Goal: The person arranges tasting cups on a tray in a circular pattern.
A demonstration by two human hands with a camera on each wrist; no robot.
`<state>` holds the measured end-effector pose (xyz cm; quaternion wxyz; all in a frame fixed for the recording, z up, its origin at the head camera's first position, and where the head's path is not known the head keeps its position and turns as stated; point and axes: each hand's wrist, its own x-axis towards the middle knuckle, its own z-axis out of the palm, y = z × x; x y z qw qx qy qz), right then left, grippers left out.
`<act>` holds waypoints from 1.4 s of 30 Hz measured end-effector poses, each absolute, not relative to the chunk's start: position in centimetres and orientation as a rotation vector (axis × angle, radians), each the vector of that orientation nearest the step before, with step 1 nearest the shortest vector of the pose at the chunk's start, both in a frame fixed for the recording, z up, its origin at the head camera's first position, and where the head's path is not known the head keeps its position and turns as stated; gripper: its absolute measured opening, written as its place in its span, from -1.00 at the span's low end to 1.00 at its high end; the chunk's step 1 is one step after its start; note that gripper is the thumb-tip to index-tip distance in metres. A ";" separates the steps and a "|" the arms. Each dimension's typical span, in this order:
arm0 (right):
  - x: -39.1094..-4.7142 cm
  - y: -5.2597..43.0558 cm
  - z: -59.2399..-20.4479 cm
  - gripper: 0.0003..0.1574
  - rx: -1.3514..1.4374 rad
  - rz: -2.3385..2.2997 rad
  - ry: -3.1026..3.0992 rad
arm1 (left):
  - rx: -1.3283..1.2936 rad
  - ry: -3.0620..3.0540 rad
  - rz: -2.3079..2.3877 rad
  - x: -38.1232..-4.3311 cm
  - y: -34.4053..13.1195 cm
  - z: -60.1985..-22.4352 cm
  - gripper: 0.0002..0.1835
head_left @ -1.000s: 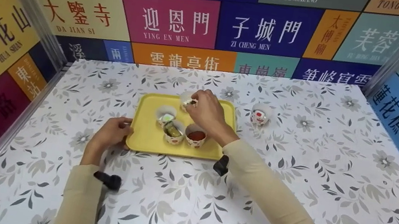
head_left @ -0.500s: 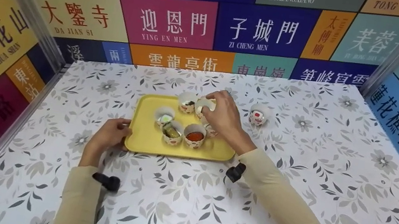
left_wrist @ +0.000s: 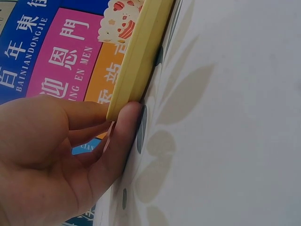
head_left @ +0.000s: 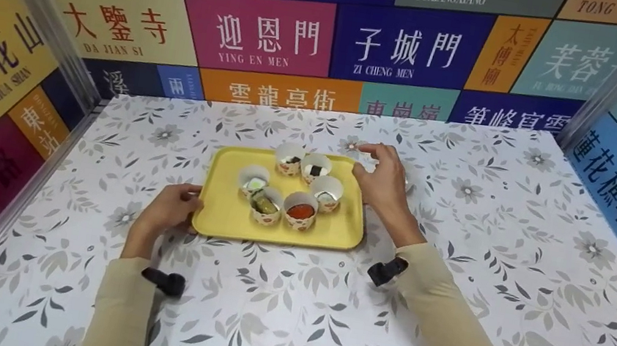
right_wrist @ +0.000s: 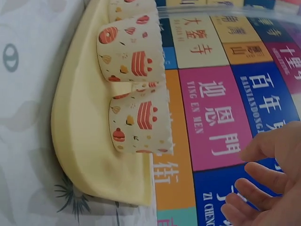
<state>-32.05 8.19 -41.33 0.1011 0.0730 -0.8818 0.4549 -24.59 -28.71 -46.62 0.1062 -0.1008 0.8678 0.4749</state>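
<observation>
My left hand [head_left: 172,207] pinches the left edge of a yellow tray [head_left: 224,216]. In the left wrist view its fingers [left_wrist: 123,125] lie above and below the rim. Several printed paper baking cups stand in a ring on the tray. One holds something orange-red [head_left: 300,212], another a yellow-green piece with a dark band [head_left: 265,206]. A cup with a white piece and a dark strip [head_left: 316,170] stands at the back right. My right hand [head_left: 386,182] is above the tray's right edge, fingers apart, holding nothing. Behind it, another cup [head_left: 409,184] on the table is mostly hidden.
A white tablecloth [head_left: 285,318] printed with grey leaves and flowers covers the table. Walls of coloured sign panels [head_left: 271,34] rise at the back and both sides. Each sleeve has a black strap [head_left: 387,271] at the wrist.
My right hand has moved from the back of the tray to the right. It has let go of the cup with the dark strip, which now stands on the tray. My left hand stays put.
</observation>
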 end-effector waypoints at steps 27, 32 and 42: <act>-34.5 12.3 -43.8 -0.56 0.237 1.267 -2.456 | -0.314 2.551 1.412 -24.5 -28.6 -46.8 -0.48; -35.0 13.2 -44.4 -0.53 0.258 1.236 -2.495 | -0.360 2.527 1.433 -24.3 -28.6 -46.8 -0.49; -35.6 14.7 -45.0 -0.41 0.217 1.188 -2.606 | -0.334 2.598 1.382 -24.6 -28.5 -46.9 -0.50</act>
